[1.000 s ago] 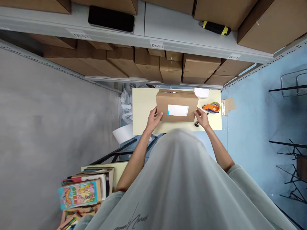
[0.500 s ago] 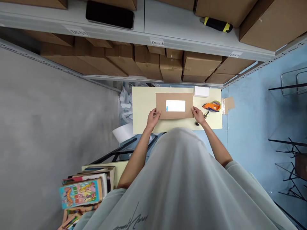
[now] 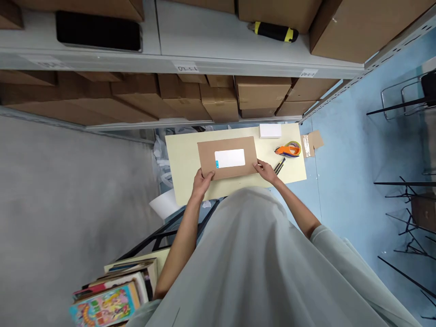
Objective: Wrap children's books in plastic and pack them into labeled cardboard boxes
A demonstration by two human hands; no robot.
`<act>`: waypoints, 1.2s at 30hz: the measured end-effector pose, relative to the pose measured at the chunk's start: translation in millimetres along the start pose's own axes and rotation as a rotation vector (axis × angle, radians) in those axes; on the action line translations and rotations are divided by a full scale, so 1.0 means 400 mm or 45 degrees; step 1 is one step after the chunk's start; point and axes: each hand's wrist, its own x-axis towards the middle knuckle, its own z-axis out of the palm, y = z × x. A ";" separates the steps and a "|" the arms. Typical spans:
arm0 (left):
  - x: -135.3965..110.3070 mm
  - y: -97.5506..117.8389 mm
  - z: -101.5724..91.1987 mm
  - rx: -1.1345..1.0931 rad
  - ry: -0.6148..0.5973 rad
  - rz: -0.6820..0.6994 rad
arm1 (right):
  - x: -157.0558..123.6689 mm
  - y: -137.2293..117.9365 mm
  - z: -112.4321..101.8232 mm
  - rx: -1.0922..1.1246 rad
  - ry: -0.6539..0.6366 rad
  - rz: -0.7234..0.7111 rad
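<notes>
A flat brown cardboard mailer (image 3: 208,152) bears a white label (image 3: 230,158) with a small blue mark at its lower left corner. My left hand (image 3: 203,181) grips its lower left corner, thumb on top. At the lower right edge, my right hand (image 3: 265,170) pinches it the same way. The mailer is over a pale yellow table (image 3: 180,154); whether it touches the top I cannot tell. Beside my right hand lie dark pen-like tools (image 3: 279,167), partly covered by the fingers. An orange tape dispenser (image 3: 288,150) sits farther right, and a white box (image 3: 270,131) stands behind it.
Above the table's far side runs a grey shelf (image 3: 204,61) with cardboard boxes (image 3: 260,93), a black phone-like slab (image 3: 98,32) and a yellow-black utility knife (image 3: 275,32). Stacked books (image 3: 105,304) are at lower left. Folding chairs (image 3: 408,97) stand on the right.
The whole view has shifted and turned slightly. Both hands still hold the mailer, which now appears farther left in view and tilted, its right side higher.
</notes>
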 end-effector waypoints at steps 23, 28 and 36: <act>0.311 0.463 0.664 1.021 -0.572 0.704 | 0.486 0.104 -0.424 -0.962 -0.008 -0.135; 0.346 0.451 0.699 1.134 -0.547 0.587 | 0.501 0.117 -0.428 -0.993 -0.033 -0.183; 0.389 0.420 0.711 1.280 -0.562 0.701 | 0.507 0.112 -0.415 -1.130 -0.082 -0.171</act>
